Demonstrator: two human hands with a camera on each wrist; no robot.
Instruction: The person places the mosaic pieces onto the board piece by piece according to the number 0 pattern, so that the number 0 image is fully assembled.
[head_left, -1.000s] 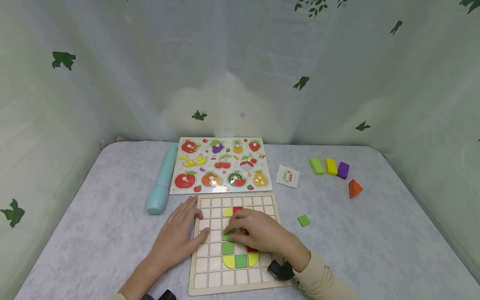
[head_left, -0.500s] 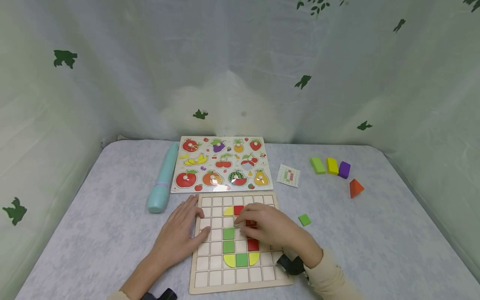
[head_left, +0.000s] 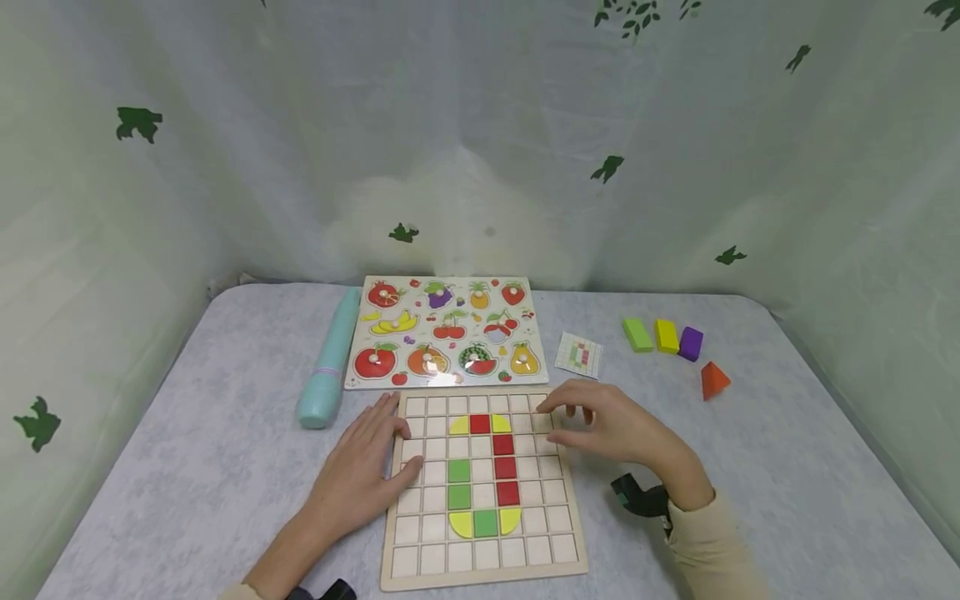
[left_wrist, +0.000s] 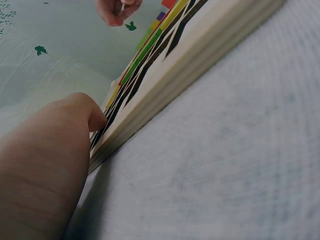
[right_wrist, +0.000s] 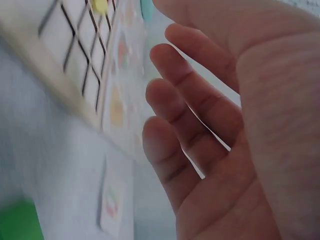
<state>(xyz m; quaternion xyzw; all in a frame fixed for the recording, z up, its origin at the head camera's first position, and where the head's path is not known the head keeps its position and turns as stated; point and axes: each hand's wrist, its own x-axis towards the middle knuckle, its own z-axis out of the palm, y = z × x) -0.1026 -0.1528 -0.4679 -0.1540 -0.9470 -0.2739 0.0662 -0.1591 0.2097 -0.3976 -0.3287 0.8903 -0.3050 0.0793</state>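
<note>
On the tabletop (head_left: 187,467), the wooden grid board (head_left: 480,562) lies under the flat, empty left hand (head_left: 367,471) pressing its left edge, while the right hand (head_left: 618,429) hovers loosely open and empty over its upper right corner.

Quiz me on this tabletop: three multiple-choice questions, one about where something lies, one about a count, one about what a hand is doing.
1. Where does the teal tube lie?
A. left of the fruit puzzle
B. on the grid board
C. beside the orange pyramid

2. How many red tiles show in the grid board?
A. two
B. four
C. six

3. What is the right hand doing?
A. gripping the teal tube
B. pinching a red tile
C. hovering empty at the board's right edge

Answers: 1 A, the tube lies along the puzzle's left edge. 2 B, one on top, three in a column. 3 C, its fingers are relaxed and hold nothing.
</note>
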